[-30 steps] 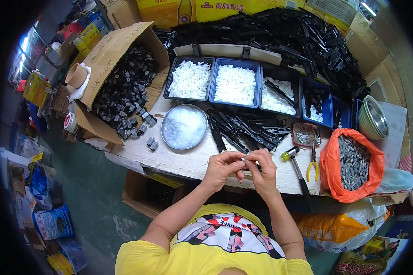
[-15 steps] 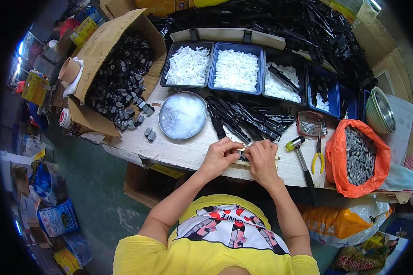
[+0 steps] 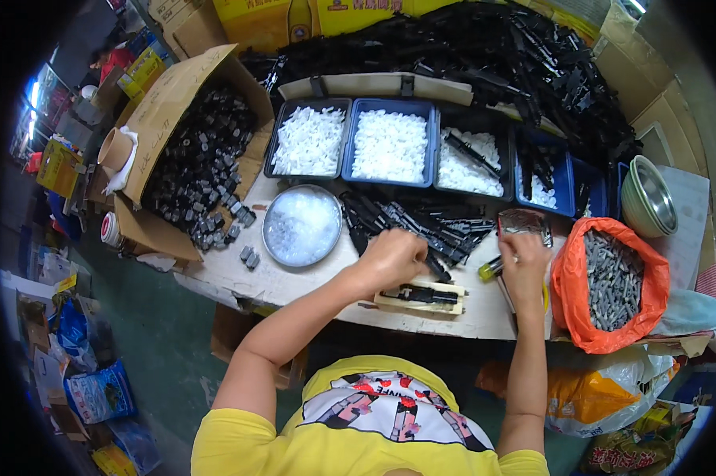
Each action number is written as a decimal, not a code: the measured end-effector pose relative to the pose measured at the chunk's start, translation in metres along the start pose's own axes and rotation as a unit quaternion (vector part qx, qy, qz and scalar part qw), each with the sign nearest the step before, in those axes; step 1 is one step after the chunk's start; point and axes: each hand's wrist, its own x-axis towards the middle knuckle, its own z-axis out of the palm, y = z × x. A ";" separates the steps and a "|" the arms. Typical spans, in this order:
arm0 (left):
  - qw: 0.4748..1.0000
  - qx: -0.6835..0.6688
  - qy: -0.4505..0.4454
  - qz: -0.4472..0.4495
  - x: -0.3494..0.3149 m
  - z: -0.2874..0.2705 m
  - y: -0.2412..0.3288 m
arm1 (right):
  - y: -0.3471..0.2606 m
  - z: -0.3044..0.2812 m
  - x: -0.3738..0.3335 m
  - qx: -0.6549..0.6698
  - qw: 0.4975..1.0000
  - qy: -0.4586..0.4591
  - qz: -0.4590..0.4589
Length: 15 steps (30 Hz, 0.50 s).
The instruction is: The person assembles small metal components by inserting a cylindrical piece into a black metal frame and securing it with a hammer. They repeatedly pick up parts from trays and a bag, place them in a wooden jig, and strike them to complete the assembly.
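A cream-coloured holder (image 3: 382,301) lies near the front edge of the table, with a long black plastic part (image 3: 429,295) lying in it. My left hand (image 3: 391,260) is just above and behind the holder, at the edge of a pile of black plastic parts (image 3: 390,216). Its fingers are curled together, and whatever they hold is hidden. Farther right, my right hand (image 3: 526,270) reaches to a small dish (image 3: 539,225) of fine metal pieces. Its fingertips are bent together at the dish's near edge; anything between them is too small to make out. Below that hand, a hammer with a yellow-green head (image 3: 490,270) is partly covered.
Trays of white plastic pieces (image 3: 390,147) line the back. A cardboard box (image 3: 163,131) of dark blocks and a round metal dish (image 3: 302,226) stand left. An orange bag (image 3: 568,278) of grey pieces and stacked bowls (image 3: 640,198) are right. Black parts (image 3: 453,47) are heaped behind.
My hands, together over the work at the front edge, have parted. The left moved up off the holder, uncovering the black part; the right moved right to the small dish.
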 end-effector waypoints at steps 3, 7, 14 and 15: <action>0.988 0.040 0.145 0.038 0.059 -0.013 0.008 | 0.029 -0.004 0.018 -0.166 0.984 -0.039 0.053; 0.966 0.198 0.165 0.018 0.144 -0.008 0.010 | 0.041 0.002 0.035 -0.246 0.957 -0.122 0.095; 0.956 0.272 0.095 0.052 0.175 0.003 0.014 | 0.047 0.029 0.038 -0.218 0.965 -0.133 0.057; 0.959 0.256 0.108 0.062 0.176 0.003 0.010 | 0.046 0.028 0.038 -0.210 0.968 -0.129 0.047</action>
